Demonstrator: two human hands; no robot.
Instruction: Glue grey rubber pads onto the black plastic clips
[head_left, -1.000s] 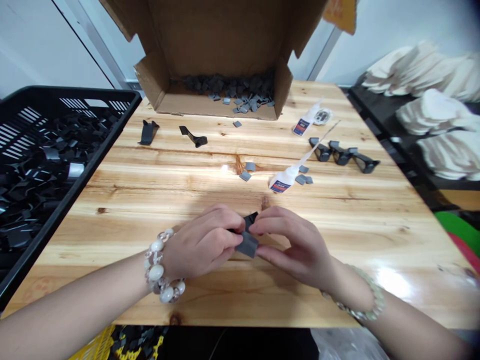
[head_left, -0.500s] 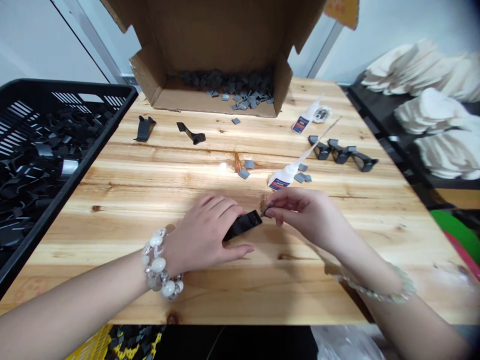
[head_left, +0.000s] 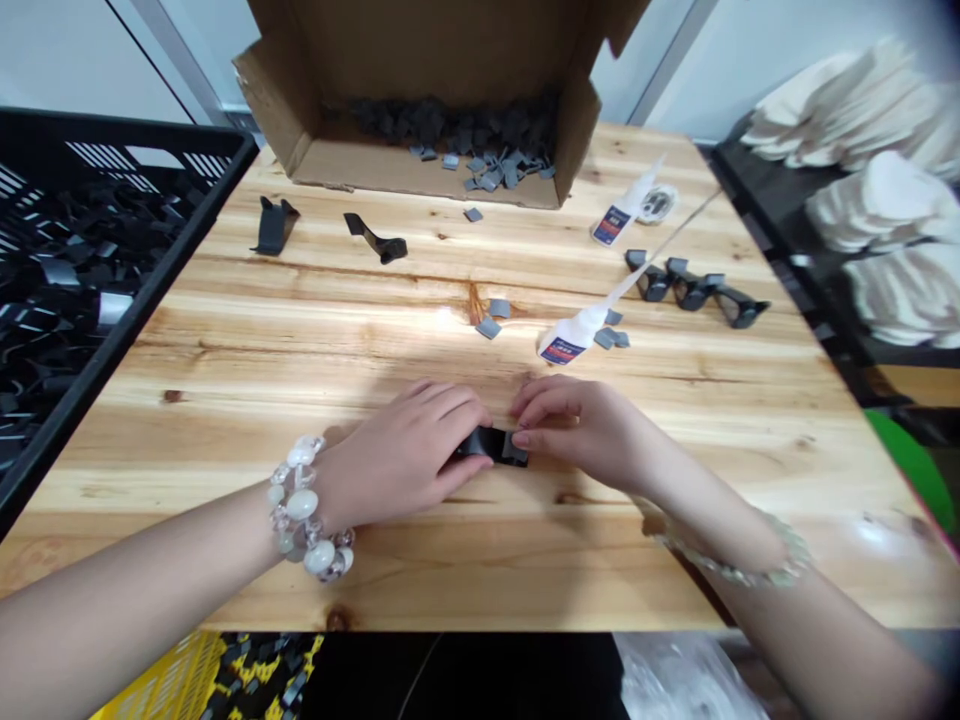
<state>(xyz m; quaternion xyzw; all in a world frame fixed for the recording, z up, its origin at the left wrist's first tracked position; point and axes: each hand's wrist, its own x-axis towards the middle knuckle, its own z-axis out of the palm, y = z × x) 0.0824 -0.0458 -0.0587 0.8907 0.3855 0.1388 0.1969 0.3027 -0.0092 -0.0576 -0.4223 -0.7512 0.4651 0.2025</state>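
Both hands met over a small black clip [head_left: 491, 445] that lay flat on the wooden desk [head_left: 315, 350], well on the near side of the cardboard box [head_left: 420, 170]. The left hand [head_left: 401, 460] pressed down on one end of the clip, its grip closed loosely about the piece, fingers curled over the top and thumb along the near edge. The right hand [head_left: 581, 430] came in from the other side, its grip pinched shut on the clip's far end, where a small grey pad [head_left: 516, 452] sat against the black part. A beaded bracelet [head_left: 304, 510] circled the left wrist.

Between the clip and the box lay a glue bottle [head_left: 574, 335] on its side, with a few loose grey squares [head_left: 491, 320] just beside it. A second glue bottle [head_left: 619, 215] lay nearer the box's right corner. To the right of the first bottle stood a short row of finished black clips [head_left: 694, 292]. Two more black clips [head_left: 375, 240] rested just in front of the box's left half. More grey squares were heaped inside the box. Left of the box, off the desk edge, a black crate [head_left: 150, 290] held many black parts.
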